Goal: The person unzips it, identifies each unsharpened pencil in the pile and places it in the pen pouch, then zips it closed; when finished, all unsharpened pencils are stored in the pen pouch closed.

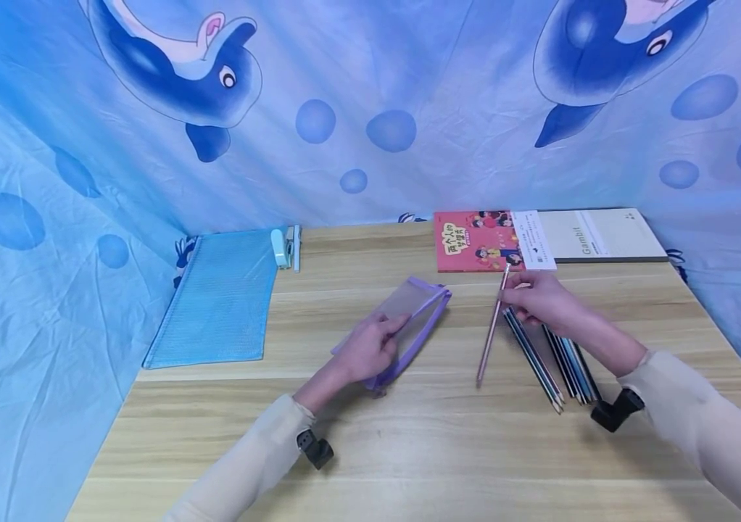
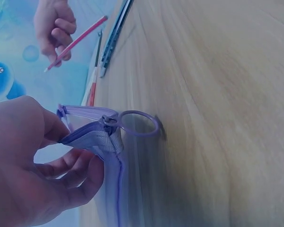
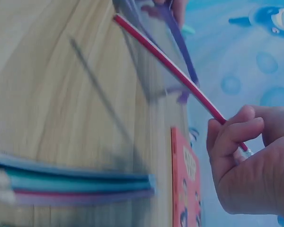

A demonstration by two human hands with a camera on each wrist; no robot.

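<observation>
My left hand (image 1: 367,351) grips a clear pouch with purple edging (image 1: 410,319) near its zipper end, holding it up off the wooden table (image 1: 410,449). In the left wrist view the fingers (image 2: 80,175) curl round the pouch's edge (image 2: 104,142), whose ring pull (image 2: 139,124) hangs free. My right hand (image 1: 540,301) pinches a pink pencil (image 1: 491,330) by its upper end, tip pointing down toward the table. The right wrist view shows the pencil (image 3: 170,71) slanting away from the fingers (image 3: 232,137). Several more pencils (image 1: 553,359) lie on the table under that hand.
A red picture book (image 1: 471,243) and a grey notebook (image 1: 599,235) lie at the table's far edge. A blue mesh pouch (image 1: 220,297) with a small pale clip (image 1: 282,246) lies far left. Blue dolphin cloth (image 1: 370,109) hangs behind and at both sides.
</observation>
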